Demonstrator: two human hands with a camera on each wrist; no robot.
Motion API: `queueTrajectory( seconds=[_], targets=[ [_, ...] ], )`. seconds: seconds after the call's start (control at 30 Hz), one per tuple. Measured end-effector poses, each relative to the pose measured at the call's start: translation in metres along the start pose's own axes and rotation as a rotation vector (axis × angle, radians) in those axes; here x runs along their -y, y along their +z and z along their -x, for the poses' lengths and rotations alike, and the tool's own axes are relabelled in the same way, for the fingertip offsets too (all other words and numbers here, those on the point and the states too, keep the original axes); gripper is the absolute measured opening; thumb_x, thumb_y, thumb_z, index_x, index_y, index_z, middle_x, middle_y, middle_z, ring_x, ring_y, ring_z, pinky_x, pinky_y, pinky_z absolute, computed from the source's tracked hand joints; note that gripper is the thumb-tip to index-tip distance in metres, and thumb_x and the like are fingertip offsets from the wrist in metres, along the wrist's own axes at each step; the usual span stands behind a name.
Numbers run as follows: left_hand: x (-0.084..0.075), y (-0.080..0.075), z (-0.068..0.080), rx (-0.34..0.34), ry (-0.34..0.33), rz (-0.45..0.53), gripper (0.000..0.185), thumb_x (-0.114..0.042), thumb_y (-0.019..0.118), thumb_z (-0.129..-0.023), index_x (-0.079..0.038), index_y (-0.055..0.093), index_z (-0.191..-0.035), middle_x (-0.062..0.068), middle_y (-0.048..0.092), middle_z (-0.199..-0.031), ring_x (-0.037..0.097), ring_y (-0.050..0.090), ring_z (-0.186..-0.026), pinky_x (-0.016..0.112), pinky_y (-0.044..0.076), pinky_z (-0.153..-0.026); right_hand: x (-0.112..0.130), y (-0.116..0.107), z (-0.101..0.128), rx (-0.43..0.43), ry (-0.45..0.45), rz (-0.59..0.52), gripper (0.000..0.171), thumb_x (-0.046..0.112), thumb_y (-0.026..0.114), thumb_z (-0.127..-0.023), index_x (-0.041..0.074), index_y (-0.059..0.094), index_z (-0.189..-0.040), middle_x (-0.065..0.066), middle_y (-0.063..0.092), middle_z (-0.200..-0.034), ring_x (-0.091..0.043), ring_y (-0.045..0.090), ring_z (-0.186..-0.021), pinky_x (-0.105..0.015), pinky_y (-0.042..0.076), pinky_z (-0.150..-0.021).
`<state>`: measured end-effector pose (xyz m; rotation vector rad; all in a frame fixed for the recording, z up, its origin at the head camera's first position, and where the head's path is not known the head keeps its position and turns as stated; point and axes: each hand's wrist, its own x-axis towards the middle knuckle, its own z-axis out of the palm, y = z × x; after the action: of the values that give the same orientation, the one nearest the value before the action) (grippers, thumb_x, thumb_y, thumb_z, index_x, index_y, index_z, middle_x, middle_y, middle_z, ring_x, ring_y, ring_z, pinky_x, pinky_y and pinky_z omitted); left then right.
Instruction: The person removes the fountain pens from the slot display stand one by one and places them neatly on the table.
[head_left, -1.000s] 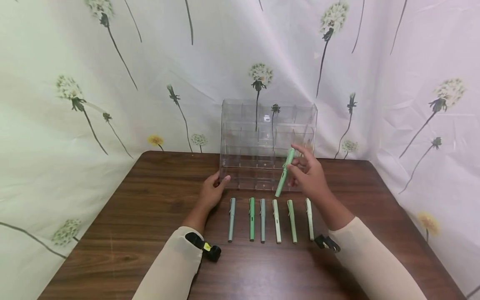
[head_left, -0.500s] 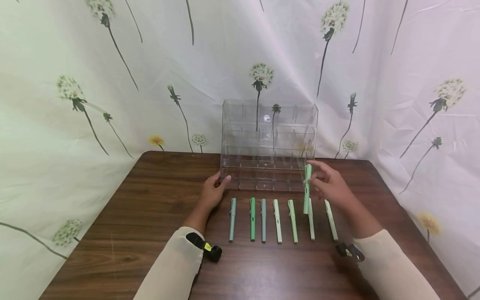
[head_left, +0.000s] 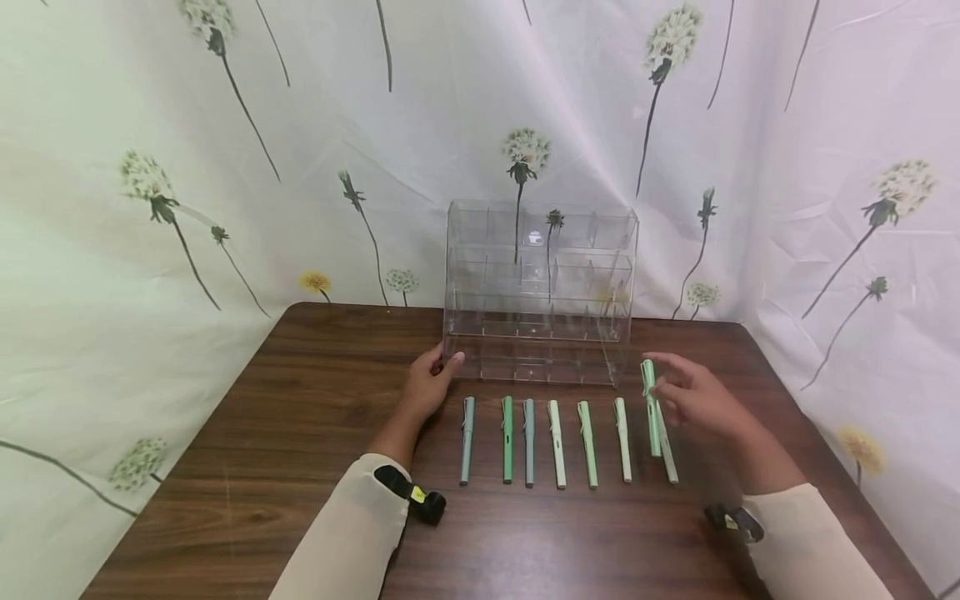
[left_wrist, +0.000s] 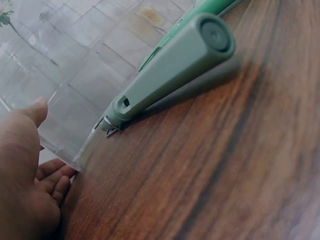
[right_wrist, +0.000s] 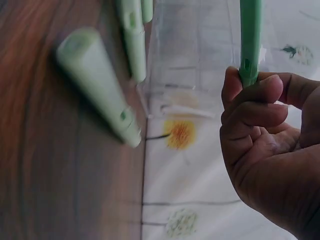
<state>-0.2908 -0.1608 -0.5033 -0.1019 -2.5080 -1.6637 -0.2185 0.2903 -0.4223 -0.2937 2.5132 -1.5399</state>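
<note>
My right hand (head_left: 701, 400) pinches a mint-green pen (head_left: 651, 412), held upright with its clip end up, at the right end of a row of pens. Behind it a pale pen (head_left: 667, 458) lies partly hidden on the table. The left hand (head_left: 429, 383) grips the lower left corner of a clear tiered organizer (head_left: 536, 325), thumb on the near side and fingers round the edge. In the left wrist view, a grey-green pen (left_wrist: 170, 70) lies close to that hand.
Several capped pens lie side by side before the organizer, among them a bright green pen (head_left: 507, 437), a light green pen (head_left: 587, 446) and a whitish pen (head_left: 556, 442). A flowered cloth (head_left: 360, 108) hangs behind the brown wooden table (head_left: 300, 400).
My right hand has carried the mint-green pen from in front of the organizer rightward and nearer to me, to the row's right end. The left hand stays at the organizer's corner.
</note>
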Motion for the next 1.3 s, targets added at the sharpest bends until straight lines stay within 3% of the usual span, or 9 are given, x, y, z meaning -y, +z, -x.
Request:
queueTrajectory(
  seconds=[0.13, 0.27, 0.5, 0.73, 1.03, 1.3],
  targets=[
    [0.001, 0.001, 0.000, 0.005, 0.015, 0.008, 0.062, -0.045, 0.066, -0.110, -0.013, 0.054, -0.162, 0.020, 0.062, -0.156, 0.037, 0.058, -0.147, 0.056, 0.047, -0.123, -0.013, -0.007, 0.006, 0.014, 0.015, 0.007, 0.060, 0.010, 0.056, -0.113, 0.005, 0.034, -0.169, 0.002, 0.048, -0.065, -0.016, 0.054, -0.054, -0.038, 0.053, -0.053],
    [0.002, 0.001, -0.002, 0.003, 0.036, 0.017, 0.062, -0.042, 0.066, -0.110, -0.010, 0.054, -0.162, 0.021, 0.063, -0.156, 0.037, 0.058, -0.147, 0.056, 0.047, -0.123, -0.023, -0.013, 0.009, 0.012, 0.021, 0.017, 0.060, 0.011, 0.057, -0.113, 0.005, 0.035, -0.169, 0.002, 0.049, -0.065, -0.017, 0.056, -0.054, -0.036, 0.051, -0.051],
    [0.002, 0.000, -0.002, 0.006, 0.002, 0.014, 0.064, -0.048, 0.066, -0.110, -0.016, 0.054, -0.163, 0.018, 0.062, -0.158, 0.035, 0.054, -0.152, 0.056, 0.045, -0.125, -0.039, -0.023, 0.014, -0.015, 0.045, 0.031, 0.063, 0.009, 0.060, -0.110, 0.004, 0.036, -0.168, 0.002, 0.052, -0.065, -0.017, 0.057, -0.054, -0.035, 0.052, -0.051],
    [0.001, 0.001, -0.001, -0.001, 0.015, 0.005, 0.061, -0.046, 0.066, -0.110, -0.014, 0.057, -0.160, 0.018, 0.064, -0.156, 0.036, 0.057, -0.148, 0.056, 0.047, -0.123, -0.054, -0.034, 0.020, -0.035, 0.058, 0.055, 0.064, 0.006, 0.058, -0.109, 0.002, 0.033, -0.168, 0.000, 0.054, -0.063, -0.017, 0.059, -0.055, -0.035, 0.052, -0.050],
    [0.001, 0.003, -0.001, 0.011, 0.015, 0.012, 0.063, -0.047, 0.065, -0.110, -0.015, 0.053, -0.163, 0.019, 0.061, -0.158, 0.036, 0.056, -0.150, 0.056, 0.045, -0.125, -0.063, -0.037, 0.023, -0.037, 0.100, 0.122, 0.060, 0.006, 0.053, -0.111, -0.002, 0.033, -0.167, -0.008, 0.063, -0.073, -0.018, 0.062, -0.060, -0.036, 0.055, -0.053],
    [0.001, 0.002, 0.000, -0.002, 0.008, 0.020, 0.063, -0.047, 0.066, -0.110, -0.016, 0.053, -0.163, 0.018, 0.062, -0.158, 0.036, 0.056, -0.150, 0.056, 0.045, -0.125, -0.072, -0.036, 0.018, -0.042, 0.103, 0.078, 0.058, 0.001, 0.055, -0.108, -0.004, 0.038, -0.163, -0.012, 0.067, -0.076, -0.018, 0.065, -0.063, -0.037, 0.057, -0.054]
  ],
)
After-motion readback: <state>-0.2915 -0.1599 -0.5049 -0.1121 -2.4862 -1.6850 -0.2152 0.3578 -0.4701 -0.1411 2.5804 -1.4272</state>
